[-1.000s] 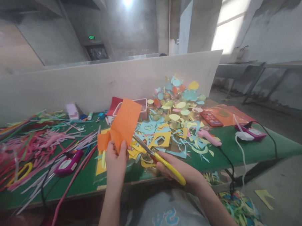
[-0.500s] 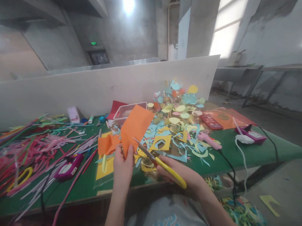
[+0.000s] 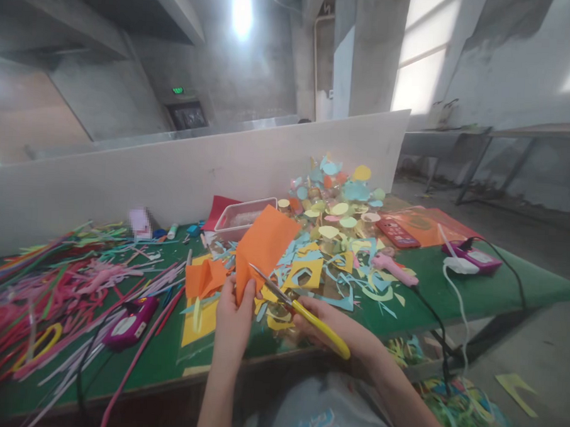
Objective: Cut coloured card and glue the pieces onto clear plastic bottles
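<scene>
Scissors lying against orange paper sheet, both hands engaged

Head view: The left hand [image 3: 234, 302] is pinching the lower edge of an orange paper sheet [image 3: 267, 241] between thumb and fingers, holding it raised above the counter [image 3: 375, 313]. The right hand [image 3: 325, 322] is closing around the yellow handles of a pair of scissors [image 3: 288, 300]. The blades are pointing up and leftward, their tips overlapping the sheet's lower part; whether they are biting into it cannot be told.

Folded orange paper [image 3: 205, 278] is lying just left of the left hand. Yellow paper with a cut-out hole [image 3: 314, 271] is resting among scraps beyond the scissors. A white-rimmed basket [image 3: 227, 231] is standing behind the sheet. A pink glue gun [image 3: 394, 268] is lying to the right, near a red phone [image 3: 399, 233]. Paper discs [image 3: 348, 221] are piling up against the partition [image 3: 173, 177].
</scene>
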### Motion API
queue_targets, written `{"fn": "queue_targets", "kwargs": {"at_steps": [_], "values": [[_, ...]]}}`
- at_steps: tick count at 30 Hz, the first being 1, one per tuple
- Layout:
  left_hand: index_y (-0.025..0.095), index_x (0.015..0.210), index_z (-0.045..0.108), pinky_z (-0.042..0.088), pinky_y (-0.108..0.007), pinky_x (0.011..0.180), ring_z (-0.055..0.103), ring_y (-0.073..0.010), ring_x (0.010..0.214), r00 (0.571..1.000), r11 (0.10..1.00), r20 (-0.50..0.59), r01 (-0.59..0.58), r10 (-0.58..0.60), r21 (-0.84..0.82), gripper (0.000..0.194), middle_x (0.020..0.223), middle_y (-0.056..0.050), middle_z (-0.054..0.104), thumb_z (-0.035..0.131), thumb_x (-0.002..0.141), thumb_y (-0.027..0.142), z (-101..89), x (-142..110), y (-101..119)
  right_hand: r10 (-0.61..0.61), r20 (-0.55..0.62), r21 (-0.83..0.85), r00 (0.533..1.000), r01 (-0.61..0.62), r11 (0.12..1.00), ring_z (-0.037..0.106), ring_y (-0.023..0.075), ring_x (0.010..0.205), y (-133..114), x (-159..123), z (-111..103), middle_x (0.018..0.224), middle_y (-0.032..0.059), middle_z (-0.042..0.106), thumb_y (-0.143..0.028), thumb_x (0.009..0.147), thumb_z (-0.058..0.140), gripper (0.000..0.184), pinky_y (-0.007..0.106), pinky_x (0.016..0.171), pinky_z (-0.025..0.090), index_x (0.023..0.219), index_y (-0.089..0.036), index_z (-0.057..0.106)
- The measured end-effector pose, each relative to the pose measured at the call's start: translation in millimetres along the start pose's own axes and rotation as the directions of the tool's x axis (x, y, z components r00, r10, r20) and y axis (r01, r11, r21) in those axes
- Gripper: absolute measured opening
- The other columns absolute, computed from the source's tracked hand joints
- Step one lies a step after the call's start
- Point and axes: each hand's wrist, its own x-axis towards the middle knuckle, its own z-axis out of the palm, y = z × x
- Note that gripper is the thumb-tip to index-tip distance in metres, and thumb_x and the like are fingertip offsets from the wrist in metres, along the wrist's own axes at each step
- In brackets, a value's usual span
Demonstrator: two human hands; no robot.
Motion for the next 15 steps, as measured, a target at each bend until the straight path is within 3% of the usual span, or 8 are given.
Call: {"fn": "queue_targets", "kwargs": {"at_steps": [4, 7, 10, 15], "values": [[0.021, 0.091, 0.05, 0.024, -0.018, 0.039, 0.033, -0.0059, 0.04, 0.995, 0.994, 0.067, 0.073, -0.068, -0.079, 0.04, 0.057, 0.007, 0.051, 0.069, 0.072, 0.051, -0.8, -3, 5, -0.04, -0.008, -0.106, 0.999, 0.039, 0.994, 0.035, 0.0074, 0.054, -4, -6, -4, 0.069, -0.0059, 0.043, -0.063, 0.086, 0.055, 0.044, 0.021, 0.047, 0.03, 0.091, -0.02, 0.044], [0.02, 0.089, 0.049, 0.024, -0.018, 0.04, 0.032, -0.0046, 0.039, 0.975, 0.986, 0.182, 0.145, -0.129, -0.079, 0.044, 0.055, 0.008, 0.051, 0.072, 0.068, 0.052, 0.5, -7, 12, -0.125, 0.008, -0.182, 0.992, 0.124, 0.975, 0.036, 0.0097, 0.06, -11, -13, -4, 0.074, -0.0039, 0.045, -0.058, 0.088, 0.053, 0.041, 0.023, 0.053, 0.033, 0.097, -0.019, 0.046], [0.02, 0.086, 0.047, 0.021, -0.018, 0.039, 0.029, -0.0031, 0.037, 0.949, 0.975, 0.271, 0.194, -0.16, -0.104, 0.045, 0.055, 0.009, 0.053, 0.072, 0.067, 0.053, 1.2, -9, 18, -0.15, -0.003, -0.13, 0.989, 0.148, 0.98, 0.034, 0.0104, 0.059, -11, -12, -1, 0.072, -0.0039, 0.042, -0.063, 0.088, 0.049, 0.046, 0.025, 0.051, 0.031, 0.1, -0.018, 0.047], [0.02, 0.086, 0.046, 0.018, -0.018, 0.039, 0.026, -0.0014, 0.036, 0.937, 0.963, 0.301, 0.23, -0.179, -0.143, 0.046, 0.057, 0.009, 0.053, 0.074, 0.067, 0.051, -3.0, -7, 18, -0.119, -0.072, -0.01, 0.99, 0.118, 0.993, 0.033, 0.0087, 0.053, -5, -1, 9, 0.066, -0.0059, 0.039, -0.072, 0.082, 0.053, 0.053, 0.024, 0.047, 0.028, 0.091, -0.019, 0.049]]}}
